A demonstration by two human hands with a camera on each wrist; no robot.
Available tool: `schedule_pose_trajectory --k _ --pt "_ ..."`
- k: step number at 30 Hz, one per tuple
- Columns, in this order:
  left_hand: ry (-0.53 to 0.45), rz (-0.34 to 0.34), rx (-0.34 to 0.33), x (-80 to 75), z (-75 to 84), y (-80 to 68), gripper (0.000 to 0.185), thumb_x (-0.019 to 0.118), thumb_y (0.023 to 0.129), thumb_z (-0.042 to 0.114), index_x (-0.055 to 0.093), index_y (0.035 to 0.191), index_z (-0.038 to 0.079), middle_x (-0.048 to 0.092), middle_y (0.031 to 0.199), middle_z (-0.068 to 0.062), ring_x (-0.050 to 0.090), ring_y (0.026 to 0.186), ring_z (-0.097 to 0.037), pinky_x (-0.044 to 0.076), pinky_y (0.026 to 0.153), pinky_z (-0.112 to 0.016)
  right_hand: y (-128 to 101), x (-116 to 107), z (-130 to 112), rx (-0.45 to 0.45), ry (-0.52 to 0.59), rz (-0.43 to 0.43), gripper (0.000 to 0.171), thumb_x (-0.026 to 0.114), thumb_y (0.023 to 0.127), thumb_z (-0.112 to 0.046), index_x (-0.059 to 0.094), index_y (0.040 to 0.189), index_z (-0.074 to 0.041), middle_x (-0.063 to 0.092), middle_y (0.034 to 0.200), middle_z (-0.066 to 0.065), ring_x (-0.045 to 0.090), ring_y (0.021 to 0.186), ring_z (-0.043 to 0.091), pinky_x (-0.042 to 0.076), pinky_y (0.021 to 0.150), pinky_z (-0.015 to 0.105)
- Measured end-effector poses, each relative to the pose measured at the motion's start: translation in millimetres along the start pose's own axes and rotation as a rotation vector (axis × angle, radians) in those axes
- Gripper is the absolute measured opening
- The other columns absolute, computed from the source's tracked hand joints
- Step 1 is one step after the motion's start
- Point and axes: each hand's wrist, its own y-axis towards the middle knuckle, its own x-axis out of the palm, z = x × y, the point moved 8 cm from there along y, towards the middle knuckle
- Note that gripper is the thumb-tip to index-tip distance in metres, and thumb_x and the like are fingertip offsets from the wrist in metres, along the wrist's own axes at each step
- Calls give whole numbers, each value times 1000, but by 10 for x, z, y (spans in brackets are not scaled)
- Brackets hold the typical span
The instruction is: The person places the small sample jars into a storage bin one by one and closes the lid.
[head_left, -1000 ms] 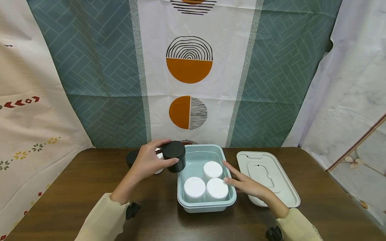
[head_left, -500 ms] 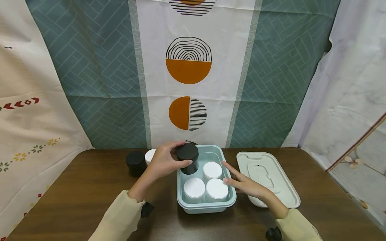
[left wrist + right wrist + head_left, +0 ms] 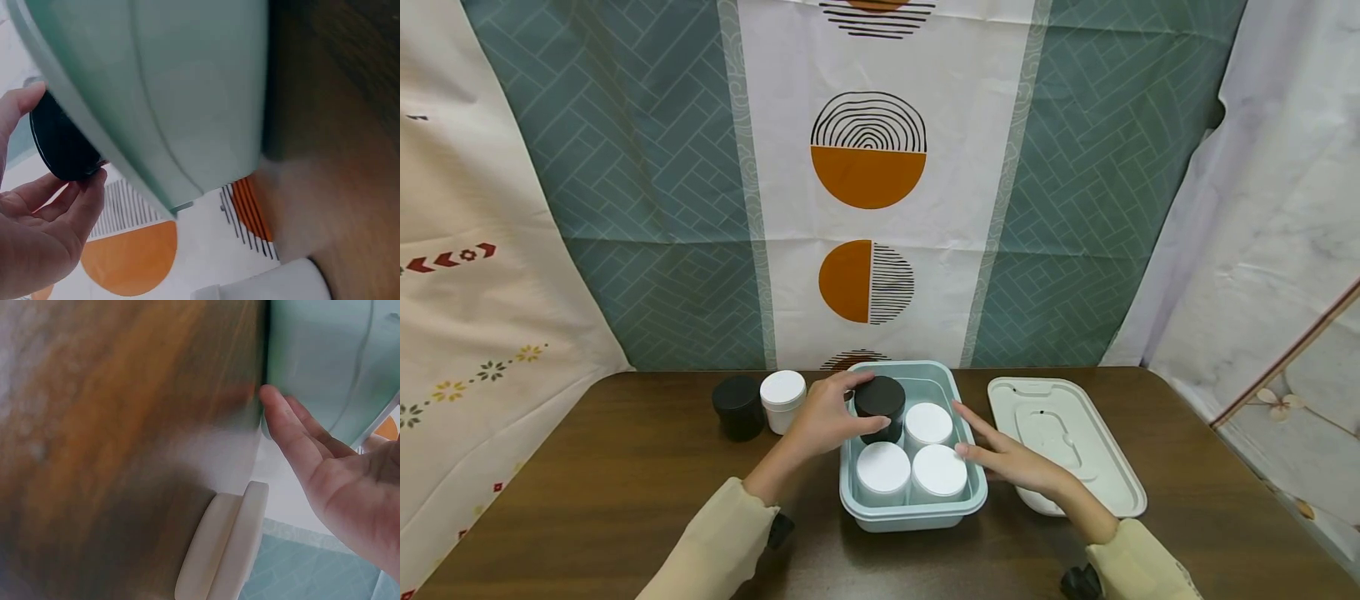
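Note:
My left hand (image 3: 822, 421) pinches a black lidded jar (image 3: 880, 398) between thumb and fingers, at the back left inside a pale blue-green plastic bin (image 3: 916, 522). In the left wrist view the same jar (image 3: 62, 140) shows past the bin's rim, with the fingertips on its edge. Whether its base touches the bin floor is hidden. Three white lidded jars (image 3: 883, 472) stand in the bin beside it. On the bin's right side rests my right hand (image 3: 1026, 462); the right wrist view has its fingers (image 3: 290, 425) extended along the outer wall.
Left of the bin, a black jar (image 3: 739, 408) and a white jar (image 3: 783, 398) stand side by side on the brown wooden table (image 3: 625, 500). A white bin lid (image 3: 1067, 437) lies flat to the right. A patterned cloth (image 3: 872, 183) hangs behind the table.
My left hand has carried the black jar rightward from beside the bin and down into its back left. The white jar at the left has come into full view. My right hand has stayed put.

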Motion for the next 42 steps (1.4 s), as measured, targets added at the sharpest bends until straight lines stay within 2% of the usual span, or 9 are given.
schedule_pose_trajectory --k 12,20,27,31,34,37,42 --pt "55 -102 51 148 -100 16 63 80 68 20 55 122 -3 57 122 -14 52 112 -28 43 93 -42 -7 -6 -1 9 5 8 69 46 95 -30 1 148 -24 0 150 20 32 125 45 44 87 51" --pt "153 -158 130 210 -121 29 62 79 68 19 55 121 -6 58 120 -16 53 109 -31 43 90 -44 -4 -5 2 12 0 11 69 46 95 -29 1 148 -24 0 150 20 32 125 45 44 87 52" --pt "229 -266 167 266 -94 9 60 77 72 25 56 121 -4 59 119 -14 54 109 -28 44 92 -40 1 -1 -4 8 -2 11 69 46 96 -29 1 148 -24 0 150 20 30 126 46 44 87 53" --pt "259 -313 199 283 -72 9 59 76 73 23 56 120 -5 59 119 -13 56 106 -24 46 87 -37 4 3 4 6 3 2 68 45 96 -29 0 148 -24 0 150 19 31 126 45 43 88 53" --pt "258 -355 202 288 -72 12 58 75 74 21 55 121 -5 59 119 -13 56 105 -22 47 85 -35 5 6 8 6 7 -2 68 44 96 -28 0 148 -24 0 150 19 32 125 44 43 89 52" --pt "251 -395 193 284 -74 7 57 73 76 21 54 123 -5 57 122 -14 55 108 -23 46 88 -36 2 8 9 8 10 -2 68 45 96 -28 1 147 -24 1 150 20 33 125 43 43 89 52" --pt "235 -412 188 249 -69 -20 52 69 80 20 54 123 -4 56 124 -14 51 115 -25 41 95 -38 -4 8 8 15 11 1 68 45 96 -29 1 147 -25 0 150 20 34 124 42 44 89 51"
